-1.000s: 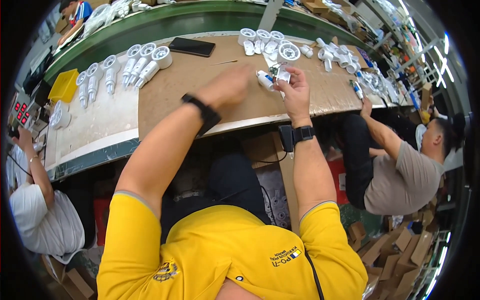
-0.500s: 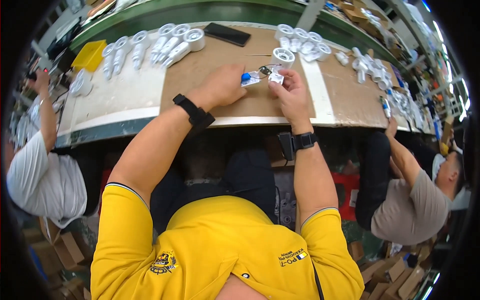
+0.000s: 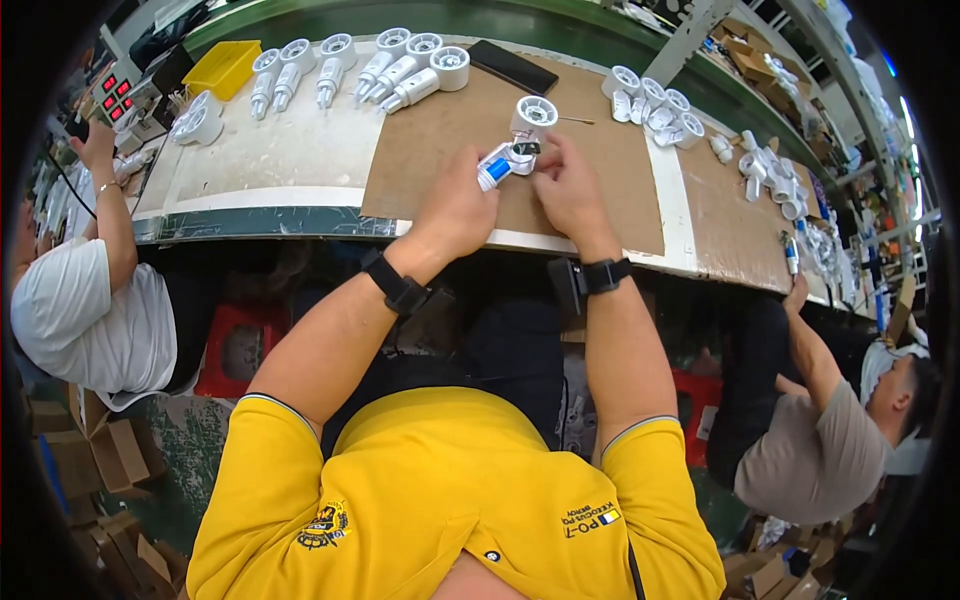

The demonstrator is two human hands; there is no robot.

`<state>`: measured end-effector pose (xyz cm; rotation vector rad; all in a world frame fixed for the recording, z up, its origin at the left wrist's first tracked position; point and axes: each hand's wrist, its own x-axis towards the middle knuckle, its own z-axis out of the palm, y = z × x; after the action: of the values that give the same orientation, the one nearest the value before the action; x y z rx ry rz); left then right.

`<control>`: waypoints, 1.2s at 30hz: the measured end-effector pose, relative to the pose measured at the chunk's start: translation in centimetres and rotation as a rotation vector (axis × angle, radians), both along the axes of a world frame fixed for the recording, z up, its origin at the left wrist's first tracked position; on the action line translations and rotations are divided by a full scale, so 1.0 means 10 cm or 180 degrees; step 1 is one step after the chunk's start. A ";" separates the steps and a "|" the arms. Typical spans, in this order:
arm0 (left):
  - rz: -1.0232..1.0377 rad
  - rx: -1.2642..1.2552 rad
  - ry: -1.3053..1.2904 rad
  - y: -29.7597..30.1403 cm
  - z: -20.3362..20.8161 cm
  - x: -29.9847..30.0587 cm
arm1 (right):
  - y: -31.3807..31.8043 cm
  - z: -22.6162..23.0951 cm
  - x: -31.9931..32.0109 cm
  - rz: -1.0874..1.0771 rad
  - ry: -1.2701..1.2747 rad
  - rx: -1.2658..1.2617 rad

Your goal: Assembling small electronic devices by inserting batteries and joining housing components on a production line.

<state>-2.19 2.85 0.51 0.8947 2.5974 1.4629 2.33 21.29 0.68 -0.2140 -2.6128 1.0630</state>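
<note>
White lamp part point(image 3: 533, 117) with blue-capped end point(image 3: 493, 170), brown cardboard mat point(image 3: 450, 140), yellow bin point(image 3: 222, 68), black phone point(image 3: 512, 67).

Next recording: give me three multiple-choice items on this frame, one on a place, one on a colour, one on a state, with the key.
1. Where does the yellow bin sit?
A. far left of the bench
B. on the floor
C. on the brown mat

2. What colour is the end of the white part that the left hand holds?
A. red
B. blue
C. green

3. How does the black phone lie?
A. upright
B. held in a hand
C. flat on the brown mat

Key: A, it stands at the bench's left end; B, a blue band shows; C, it lies flat, the right hand is at the part.
</note>
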 end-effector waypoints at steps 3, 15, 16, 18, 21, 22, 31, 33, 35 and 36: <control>0.0045 0.0032 0.0239 0.11 -0.02 0.13 | 0.03 -0.02 0.10 -0.0315 0.0798 -0.2549; -0.0781 0.0500 -0.0618 0.28 0.17 0.13 | 0.39 -0.06 0.07 0.0022 0.0363 -0.3278; -0.0584 0.0555 -0.0354 0.29 0.17 0.04 | 0.44 -0.05 0.06 0.0018 0.0363 -0.3280; -0.0385 0.0604 -0.0096 0.34 0.18 -0.12 | 0.55 -0.03 0.04 0.0286 0.0206 -0.3265; -0.0672 0.0428 0.1061 0.43 0.25 -0.36 | 0.61 0.00 0.01 0.0536 0.0101 -0.3243; -0.0666 0.0420 0.1058 0.45 0.26 -0.41 | 0.62 0.01 0.00 0.0645 0.0080 -0.3225; -0.0780 0.0237 0.0795 0.53 0.21 -0.58 | 0.57 0.08 0.01 0.0721 0.0054 -0.2895; -0.0514 0.0460 -0.0326 0.57 0.22 -0.55 | 0.53 0.07 0.02 0.0717 0.0121 -0.2655; -0.0366 0.0757 -0.0813 0.63 0.19 -0.58 | 0.48 0.06 0.02 0.0718 0.0268 -0.2156; -0.0221 0.1056 -0.1297 0.66 0.18 -0.60 | 0.46 0.05 0.02 0.0724 0.0264 -0.2157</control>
<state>-8.20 9.45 2.26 0.6136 2.0543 1.8596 2.55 25.85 1.17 -0.0145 -2.1456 1.9623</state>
